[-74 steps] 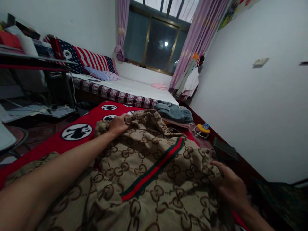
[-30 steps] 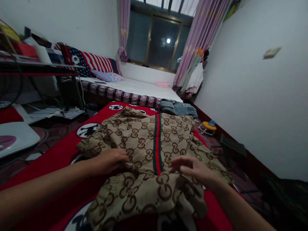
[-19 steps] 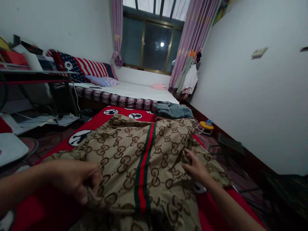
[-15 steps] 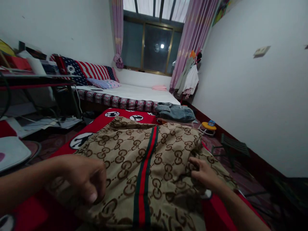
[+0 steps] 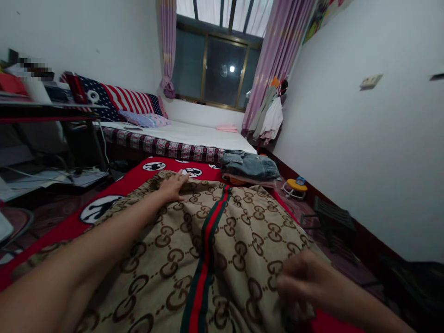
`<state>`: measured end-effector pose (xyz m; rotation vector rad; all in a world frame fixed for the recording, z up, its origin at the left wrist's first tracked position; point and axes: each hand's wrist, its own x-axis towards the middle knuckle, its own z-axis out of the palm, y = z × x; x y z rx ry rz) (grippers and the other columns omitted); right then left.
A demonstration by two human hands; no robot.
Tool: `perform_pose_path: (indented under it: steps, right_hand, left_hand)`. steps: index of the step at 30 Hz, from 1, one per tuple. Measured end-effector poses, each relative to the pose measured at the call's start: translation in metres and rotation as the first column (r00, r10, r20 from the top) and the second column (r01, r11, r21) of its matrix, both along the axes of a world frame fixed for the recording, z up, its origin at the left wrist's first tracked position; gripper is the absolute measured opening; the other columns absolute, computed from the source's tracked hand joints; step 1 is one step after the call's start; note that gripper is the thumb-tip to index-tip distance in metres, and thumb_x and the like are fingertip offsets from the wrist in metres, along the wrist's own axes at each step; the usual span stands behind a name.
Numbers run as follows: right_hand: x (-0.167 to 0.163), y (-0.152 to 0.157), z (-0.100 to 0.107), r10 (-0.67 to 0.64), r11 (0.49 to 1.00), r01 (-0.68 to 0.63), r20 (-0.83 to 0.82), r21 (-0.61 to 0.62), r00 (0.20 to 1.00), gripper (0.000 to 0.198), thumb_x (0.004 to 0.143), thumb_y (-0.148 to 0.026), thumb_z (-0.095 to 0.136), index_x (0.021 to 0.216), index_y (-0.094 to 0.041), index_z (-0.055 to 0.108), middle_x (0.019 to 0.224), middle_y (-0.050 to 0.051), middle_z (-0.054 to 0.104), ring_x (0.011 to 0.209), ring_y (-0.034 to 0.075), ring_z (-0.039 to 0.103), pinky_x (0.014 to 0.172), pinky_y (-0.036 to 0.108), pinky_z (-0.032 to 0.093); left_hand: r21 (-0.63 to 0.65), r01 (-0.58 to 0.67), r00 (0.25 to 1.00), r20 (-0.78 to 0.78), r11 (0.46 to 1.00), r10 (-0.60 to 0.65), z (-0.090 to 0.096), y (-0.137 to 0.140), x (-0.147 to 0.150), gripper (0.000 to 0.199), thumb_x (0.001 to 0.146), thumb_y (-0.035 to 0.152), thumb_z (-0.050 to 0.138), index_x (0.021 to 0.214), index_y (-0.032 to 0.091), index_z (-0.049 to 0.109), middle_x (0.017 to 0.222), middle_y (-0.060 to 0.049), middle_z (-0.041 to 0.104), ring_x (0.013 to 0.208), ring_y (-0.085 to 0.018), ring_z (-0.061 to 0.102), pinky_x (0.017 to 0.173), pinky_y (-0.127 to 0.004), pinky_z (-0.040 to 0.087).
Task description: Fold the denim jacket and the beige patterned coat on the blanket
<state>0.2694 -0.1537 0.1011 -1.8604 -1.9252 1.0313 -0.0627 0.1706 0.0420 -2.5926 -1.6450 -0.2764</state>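
A tan garment (image 5: 243,222) with a brown letter pattern and a green-red-green stripe lies spread out in front of me, creased in places. My left hand (image 5: 172,187) reaches to its far left part, lying on the cloth with the fingers stretched out. At the near right edge, my right hand (image 5: 301,280) is curled and smeared by motion. Its fingers are closed on the cloth, which bunches just below them. Beneath the garment is a red cover (image 5: 135,178) with black-and-white round figures.
Folded denim clothes (image 5: 248,164) lie in a pile beyond the garment. A bed (image 5: 194,134) stands under the window. To the right are a yellow round stool (image 5: 296,185) and a dark folding stool (image 5: 333,215). A cluttered desk (image 5: 52,108) is at the left.
My left hand has moved forward from the near left to the garment's far part, and its fingers have straightened. My right hand has come nearer to me. The garment lies flatter at the far right.
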Motion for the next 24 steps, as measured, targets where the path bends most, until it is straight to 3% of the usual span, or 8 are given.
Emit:
perform_pose_path:
  steps: [5,9,11,15,17,19,22,24]
  right_hand:
    - [0.067,0.072,-0.025,-0.538,0.657,0.418,0.000,0.627,0.843,0.052,0.067,-0.047,0.065,0.108,-0.014,0.066,0.113,0.015,0.067,0.107,0.031,0.062,0.089,0.041,0.049]
    - [0.084,0.094,-0.059,-0.461,0.786,0.403,0.010,0.469,0.887,0.057,0.060,-0.040,0.073,0.112,-0.015,0.065,0.109,0.014,0.070,0.101,0.030,0.065,0.091,0.041,0.049]
    - [0.075,0.090,-0.060,-0.426,0.773,0.389,-0.046,0.501,0.904,0.039,0.064,-0.035,0.071,0.100,-0.019,0.068,0.096,0.008,0.072,0.091,0.026,0.067,0.085,0.038,0.051]
    - [0.046,0.065,-0.035,-0.340,0.379,0.315,-0.186,0.870,0.922,0.006,0.075,-0.024,0.063,0.081,-0.021,0.063,0.086,0.004,0.064,0.083,0.020,0.062,0.076,0.032,0.049]
    - [0.032,0.048,-0.022,-0.222,0.291,0.156,-0.092,0.944,0.971,0.007,0.076,-0.014,0.058,0.075,-0.021,0.059,0.095,0.005,0.061,0.089,0.018,0.060,0.080,0.030,0.047]
    - [0.020,0.030,-0.014,-0.088,0.459,-0.029,0.078,0.888,0.993,0.016,0.072,-0.005,0.053,0.074,-0.021,0.057,0.105,0.006,0.060,0.095,0.017,0.060,0.082,0.029,0.045]
    - [0.005,0.004,-0.011,0.169,0.811,-0.295,0.281,0.505,0.945,0.028,0.059,0.000,0.050,0.076,-0.021,0.056,0.094,0.001,0.062,0.085,0.014,0.060,0.070,0.023,0.042]
    - [-0.005,-0.009,-0.004,0.259,0.887,-0.365,0.349,0.283,0.900,0.031,0.055,0.001,0.048,0.075,-0.021,0.057,0.081,-0.002,0.061,0.074,0.012,0.057,0.061,0.021,0.036]
  left_hand:
    - [-0.164,-0.051,0.999,-0.020,0.985,0.048,-0.009,0.004,-0.005,0.119,0.064,0.056,0.074,0.156,0.019,0.008,0.141,-0.019,0.052,0.127,-0.034,0.052,0.097,-0.037,0.044]
    - [-0.055,-0.021,0.999,0.025,0.998,0.022,0.002,-0.027,-0.018,0.064,0.070,0.051,0.064,0.129,0.028,0.057,0.117,-0.008,0.068,0.108,-0.031,0.063,0.083,-0.033,0.048]
    - [0.024,0.000,0.976,0.220,1.000,-0.005,0.009,-0.046,-0.033,0.042,0.073,0.047,0.059,0.108,0.025,0.068,0.107,-0.005,0.070,0.100,-0.027,0.065,0.082,-0.030,0.048]
    - [0.148,-0.092,0.756,0.654,0.985,-0.028,0.028,-0.080,-0.083,0.037,0.071,0.047,0.059,0.096,0.020,0.064,0.102,-0.002,0.067,0.096,-0.023,0.063,0.088,-0.033,0.050]
    - [0.218,-0.178,0.700,0.714,0.960,-0.032,0.037,-0.095,-0.111,0.036,0.070,0.050,0.060,0.094,0.024,0.060,0.101,0.001,0.063,0.098,-0.023,0.061,0.093,-0.037,0.049]
    - [0.221,-0.177,0.732,0.681,0.959,-0.022,0.041,-0.107,-0.139,0.028,0.071,0.048,0.059,0.091,0.028,0.059,0.100,0.005,0.061,0.101,-0.022,0.060,0.099,-0.040,0.046]
    - [-0.011,0.046,0.830,0.557,0.999,-0.033,0.038,-0.121,-0.172,0.030,0.066,0.053,0.057,0.082,0.028,0.063,0.087,0.006,0.064,0.090,-0.020,0.064,0.089,-0.037,0.051]
    - [-0.067,0.085,0.854,0.518,0.994,-0.038,0.034,-0.125,-0.187,0.040,0.054,0.061,0.059,0.071,0.024,0.064,0.071,0.004,0.063,0.078,-0.020,0.065,0.072,-0.032,0.055]
